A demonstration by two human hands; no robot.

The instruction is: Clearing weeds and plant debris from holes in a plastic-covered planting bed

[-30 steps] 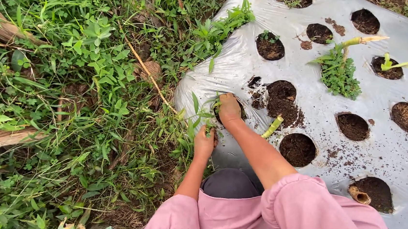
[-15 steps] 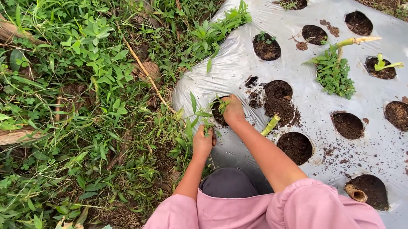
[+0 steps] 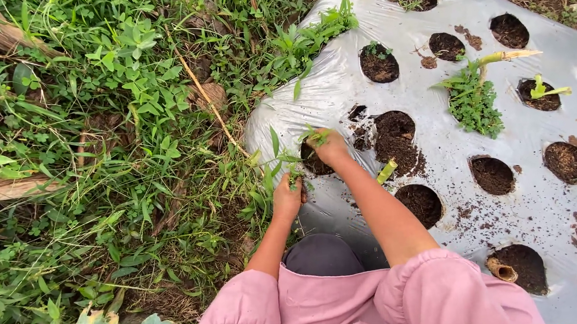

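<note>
Here, both bare hands down at the near-left edge of a silver plastic mulch sheet (image 3: 338, 89), right where the sheet meets the weedy grass (image 3: 114, 128). Right hand (image 3: 330, 146) set over a planting hole (image 3: 315, 163) cut in the film, fingers curled shut around a small tuft of green weed (image 3: 315, 135), leaves poking up above the knuckles; probably held low at the stems, though the fingertips hidden. Left hand (image 3: 288, 198) just beside, at the sheet's rim, closed on a few thin green stems (image 3: 294, 175) that rise from the fist; how tight a pinch, hard to tell. Weed thus inside each grip, not loose: one tuft over the hole, the other between hole and grass. Near the right forearm, a short pale-green cut stalk (image 3: 386, 171) lying on the film beside a larger soil-filled hole (image 3: 396, 140) with spilled dirt around it. Farther out, a pulled leafy plant (image 3: 473, 96) lying flat across the plastic, root end pale. Pink sleeves (image 3: 354, 304) at the bottom of the view.
</note>
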